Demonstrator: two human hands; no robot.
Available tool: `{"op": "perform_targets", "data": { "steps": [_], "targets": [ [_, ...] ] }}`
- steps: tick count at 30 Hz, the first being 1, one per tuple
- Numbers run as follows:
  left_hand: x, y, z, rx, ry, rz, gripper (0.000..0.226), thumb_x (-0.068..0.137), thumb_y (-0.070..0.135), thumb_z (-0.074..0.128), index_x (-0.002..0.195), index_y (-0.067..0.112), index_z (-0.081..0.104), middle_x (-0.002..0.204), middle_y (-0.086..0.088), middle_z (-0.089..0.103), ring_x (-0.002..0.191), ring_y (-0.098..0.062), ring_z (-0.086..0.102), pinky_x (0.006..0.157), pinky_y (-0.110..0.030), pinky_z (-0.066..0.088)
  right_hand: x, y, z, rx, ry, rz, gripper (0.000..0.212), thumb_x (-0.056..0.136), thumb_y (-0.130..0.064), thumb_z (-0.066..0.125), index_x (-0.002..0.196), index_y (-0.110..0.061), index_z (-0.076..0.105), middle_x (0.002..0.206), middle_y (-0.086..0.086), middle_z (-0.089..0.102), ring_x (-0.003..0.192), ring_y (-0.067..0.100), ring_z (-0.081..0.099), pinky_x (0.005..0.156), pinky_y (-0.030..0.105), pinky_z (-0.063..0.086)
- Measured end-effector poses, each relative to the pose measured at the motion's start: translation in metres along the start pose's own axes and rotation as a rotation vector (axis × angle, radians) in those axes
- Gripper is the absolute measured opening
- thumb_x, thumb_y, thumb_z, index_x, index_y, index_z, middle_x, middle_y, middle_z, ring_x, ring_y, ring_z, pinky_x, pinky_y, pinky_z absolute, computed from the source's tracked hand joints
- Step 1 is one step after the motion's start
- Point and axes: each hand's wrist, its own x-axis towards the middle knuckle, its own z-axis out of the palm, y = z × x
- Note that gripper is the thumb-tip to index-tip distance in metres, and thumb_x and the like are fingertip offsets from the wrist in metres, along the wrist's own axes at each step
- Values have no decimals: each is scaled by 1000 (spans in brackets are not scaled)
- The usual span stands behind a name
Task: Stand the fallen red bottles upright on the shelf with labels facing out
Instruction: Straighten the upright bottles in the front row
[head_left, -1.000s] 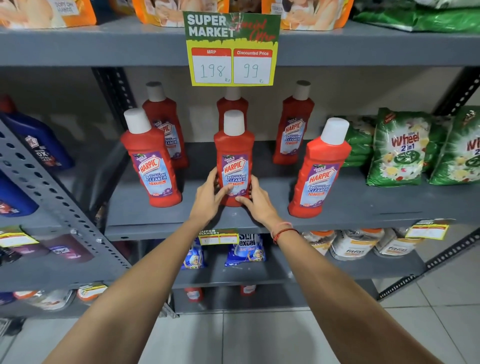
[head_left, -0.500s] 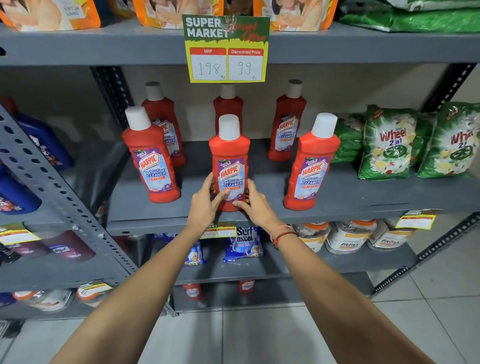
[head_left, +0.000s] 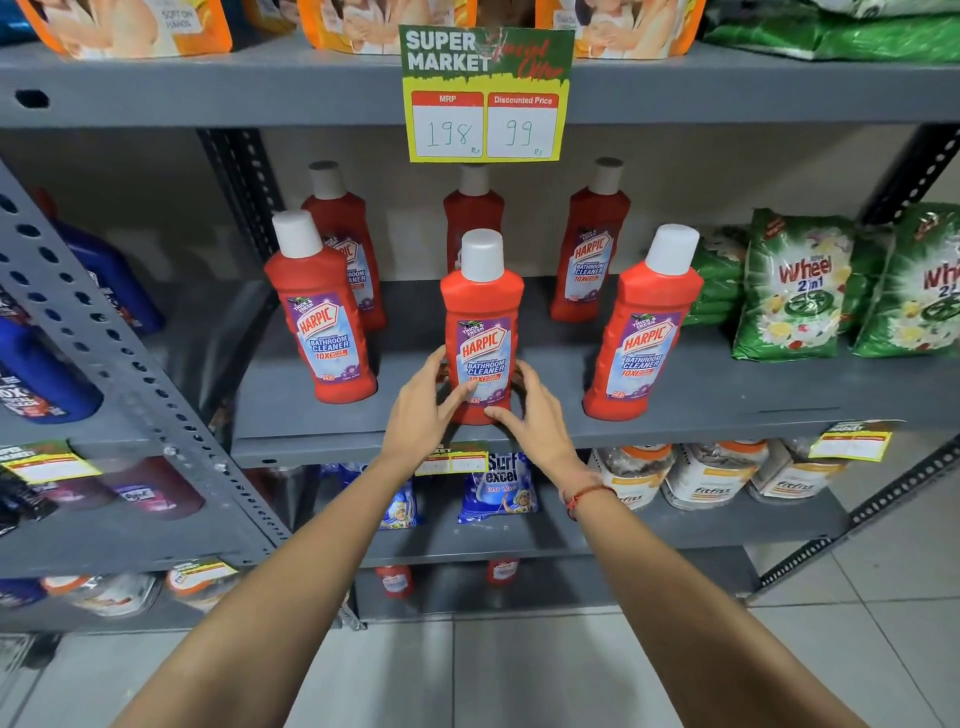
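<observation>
Several red Harpic bottles with white caps stand upright on the grey shelf (head_left: 727, 400). The front middle bottle (head_left: 483, 312) stands near the shelf's front edge, label facing me. My left hand (head_left: 423, 410) cups its lower left side and my right hand (head_left: 535, 410) its lower right side, thumbs across the bottom of the label. A front left bottle (head_left: 319, 322) and a front right bottle (head_left: 644, 332) lean slightly, labels out. Three more stand behind: back left bottle (head_left: 343, 218), back middle bottle (head_left: 470, 213) mostly hidden, back right bottle (head_left: 592, 249).
Green Wheel detergent bags (head_left: 795, 291) fill the shelf's right end. A price sign (head_left: 485, 93) hangs from the shelf above. Blue bottles (head_left: 109, 275) sit on the rack at left. Surf Excel packs (head_left: 498, 488) and jars (head_left: 711, 473) lie on the shelf below.
Both hands have stayed on the front middle bottle, sliding slightly lower on it. The view has shifted a little; the bottles stand as before.
</observation>
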Motion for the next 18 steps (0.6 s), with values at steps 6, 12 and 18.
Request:
{"op": "perform_targets", "data": {
  "steps": [6,12,18],
  "targets": [
    [-20,-43,-48,192,76,-13,55,88,53,47,130,18,45,129,-4,57,117,-18,54,97,-37,45,-33,-7,38,-92,331,-238,49,86,-32,66,128,-10,52,126,11,57,118,21,53,99,35,47],
    [-32,-81,-99,194,311,-101,34,93,37,49,117,13,53,114,-9,57,104,-24,58,93,-41,48,-10,-53,97,-200,205,-474,45,88,-26,64,127,-5,52,127,14,59,119,29,53,98,41,49],
    [-6,-86,-133,61,305,-165,57,93,38,49,140,12,32,140,-13,43,123,-20,45,100,-28,34,43,-82,130,4,-107,-124,90,81,-29,73,149,-12,17,150,14,30,139,28,32,114,43,32]
  ]
}}
